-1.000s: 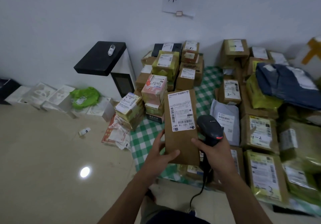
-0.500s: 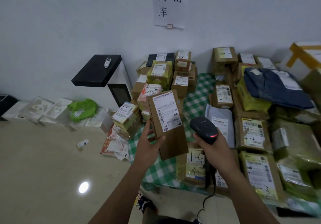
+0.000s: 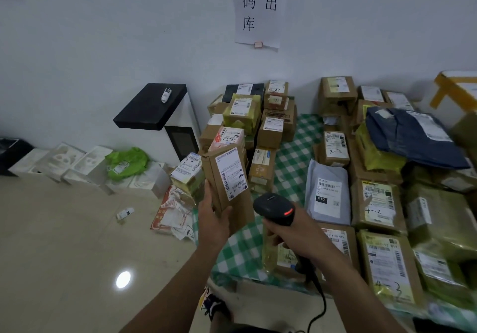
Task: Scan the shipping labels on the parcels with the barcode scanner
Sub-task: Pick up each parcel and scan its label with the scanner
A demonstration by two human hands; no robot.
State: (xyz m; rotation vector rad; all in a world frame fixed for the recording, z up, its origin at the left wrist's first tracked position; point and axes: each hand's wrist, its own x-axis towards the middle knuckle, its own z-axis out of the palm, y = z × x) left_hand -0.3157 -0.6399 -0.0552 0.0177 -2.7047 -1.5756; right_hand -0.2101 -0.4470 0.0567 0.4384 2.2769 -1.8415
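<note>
Gripping the tilted parcel (image 3: 242, 210) low with the left hand (image 3: 214, 220), clenching the barcode scanner (image 3: 273, 207) in the right hand (image 3: 293, 230), risking a missed read off its skewed shipping label (image 3: 231, 175).

Both forearms reach forward, left grip (image 3: 215, 220) clasped slightly higher, right grip (image 3: 296, 226) clenched beside it.

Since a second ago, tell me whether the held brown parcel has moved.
Yes. The brown parcel shifted left, from right of the pink box to overlapping its front.
</note>
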